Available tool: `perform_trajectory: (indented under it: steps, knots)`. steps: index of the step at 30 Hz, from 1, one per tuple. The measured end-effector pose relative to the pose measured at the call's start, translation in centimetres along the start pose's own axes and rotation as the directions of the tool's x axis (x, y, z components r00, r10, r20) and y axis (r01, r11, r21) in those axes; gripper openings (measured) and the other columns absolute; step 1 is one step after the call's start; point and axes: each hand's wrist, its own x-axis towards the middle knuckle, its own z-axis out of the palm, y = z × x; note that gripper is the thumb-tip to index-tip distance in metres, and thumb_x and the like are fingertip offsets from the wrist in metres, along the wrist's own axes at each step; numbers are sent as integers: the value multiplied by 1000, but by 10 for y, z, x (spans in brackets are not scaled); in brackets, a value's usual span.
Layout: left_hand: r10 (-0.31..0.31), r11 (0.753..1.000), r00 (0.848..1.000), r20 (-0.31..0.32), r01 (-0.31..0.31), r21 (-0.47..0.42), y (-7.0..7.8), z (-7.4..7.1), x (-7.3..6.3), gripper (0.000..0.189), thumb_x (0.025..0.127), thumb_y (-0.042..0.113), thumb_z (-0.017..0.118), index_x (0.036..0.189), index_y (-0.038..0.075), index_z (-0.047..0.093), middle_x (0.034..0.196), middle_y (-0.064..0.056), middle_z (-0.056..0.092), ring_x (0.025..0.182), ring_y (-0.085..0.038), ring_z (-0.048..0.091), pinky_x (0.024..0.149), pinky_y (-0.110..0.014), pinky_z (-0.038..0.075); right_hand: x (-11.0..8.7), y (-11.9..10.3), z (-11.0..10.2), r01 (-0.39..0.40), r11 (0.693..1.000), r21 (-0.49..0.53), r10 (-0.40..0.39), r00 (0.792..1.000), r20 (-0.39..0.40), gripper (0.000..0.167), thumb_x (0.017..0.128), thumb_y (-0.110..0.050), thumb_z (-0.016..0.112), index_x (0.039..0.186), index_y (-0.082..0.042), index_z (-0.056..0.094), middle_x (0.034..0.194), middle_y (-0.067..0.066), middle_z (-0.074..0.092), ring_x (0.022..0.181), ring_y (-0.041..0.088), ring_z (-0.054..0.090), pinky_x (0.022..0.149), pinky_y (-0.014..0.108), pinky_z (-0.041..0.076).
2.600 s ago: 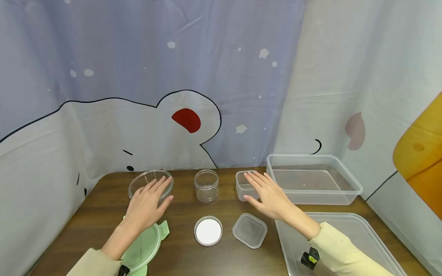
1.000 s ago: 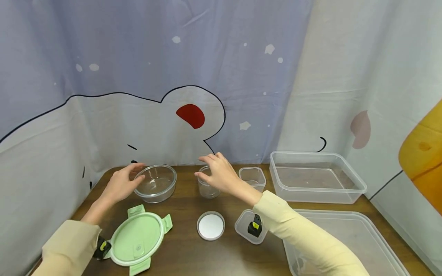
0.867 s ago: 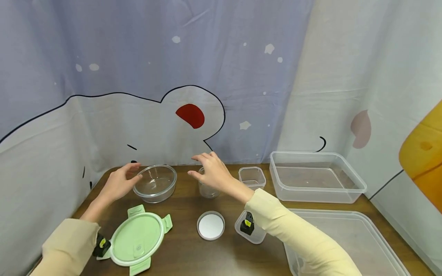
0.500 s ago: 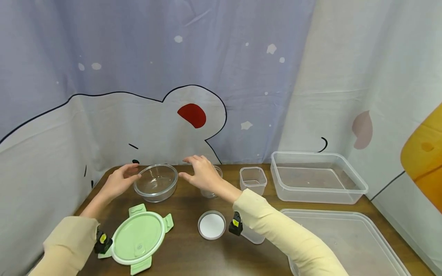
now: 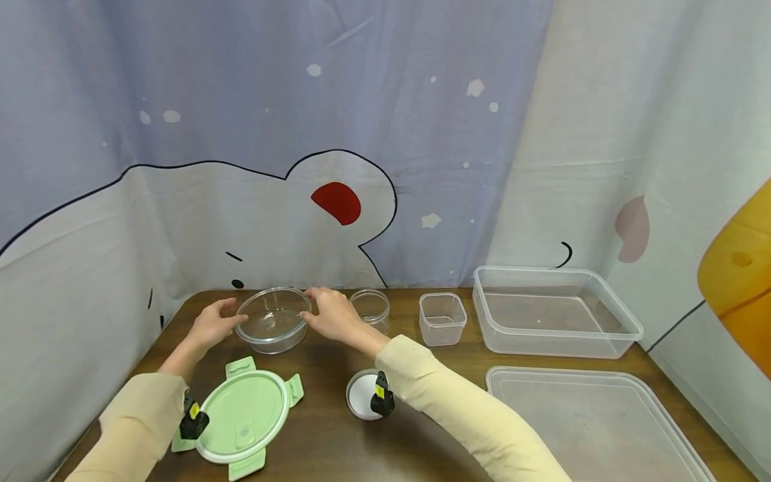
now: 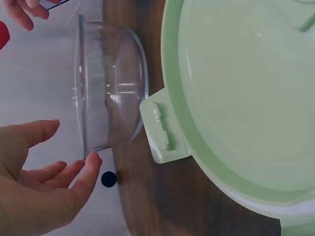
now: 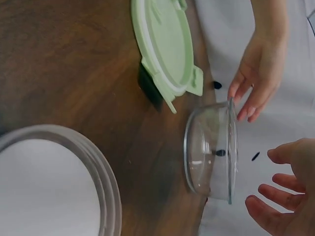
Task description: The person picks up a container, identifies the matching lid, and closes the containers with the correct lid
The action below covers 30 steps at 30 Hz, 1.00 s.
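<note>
Left hand (image 5: 212,326) and right hand (image 5: 333,316) flank the glass bowl (image 5: 273,345), fingers (image 7: 281,197) parted, loosely bent; the right's stand just off it, the left's contact unclear.

Diffuse light is falling evenly; highlights are glinting on the glass bowl (image 6: 115,91); wrist views are appearing dimmer.

From where I stand I can read no word or number anywhere, the yellow patches (image 5: 195,410) on the black wrist devices (image 5: 382,404) and the faint mark (image 5: 243,434) on the green lid (image 5: 237,405) being too small to make out.
</note>
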Motion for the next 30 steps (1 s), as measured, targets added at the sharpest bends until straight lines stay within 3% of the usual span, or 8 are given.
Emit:
perform_trajectory:
  steps: [3,5,11,14,19,30]
  knots:
    - [-16,999,1000,24,16,-28,-3,2,2,64,95,11,55,140,-21,23,138,-43,35,107,-43,62,82,-34,58,-4,-5,5,29,999,-17,-29,999,19,36,89,-25,68,121,-8,63,108,5,70,96,18,67,78,28,54]
    - [-24,999,999,37,25,-39,-5,3,3,65,94,9,55,140,-22,22,138,-44,33,104,-40,64,83,-35,58,-7,-8,6,40,999,-14,-39,998,40,36,88,-24,69,120,-9,64,106,5,70,87,14,66,70,23,52]
    - [-57,994,998,37,60,-87,-13,3,7,63,90,-1,55,138,-25,22,137,-45,32,78,-12,66,74,-28,59,-16,-14,9,12,1000,20,-14,996,86,32,87,-21,68,117,-11,65,91,-2,73,61,5,57,51,14,41]
    - [-64,991,997,35,68,-113,-17,4,7,63,87,-7,55,137,-26,22,137,-46,31,70,-5,63,68,-23,58,-21,-14,13,-13,998,54,7,994,113,27,86,-21,69,112,-12,68,86,-5,73,61,4,59,52,15,41]
    - [-65,987,997,45,70,-141,-19,6,7,64,83,-8,54,135,-28,22,134,-47,34,67,-4,63,66,-22,58,-26,-14,20,0,997,79,-11,991,136,20,84,-22,72,102,-13,71,79,-6,72,63,4,61,55,15,43]
    - [-81,977,992,95,98,-191,-16,6,3,64,84,-7,52,135,-29,21,125,-43,40,79,-12,63,70,-26,59,-30,-17,26,-43,990,132,5,961,275,14,82,-25,74,94,-16,74,79,-8,73,68,0,62,62,15,44]
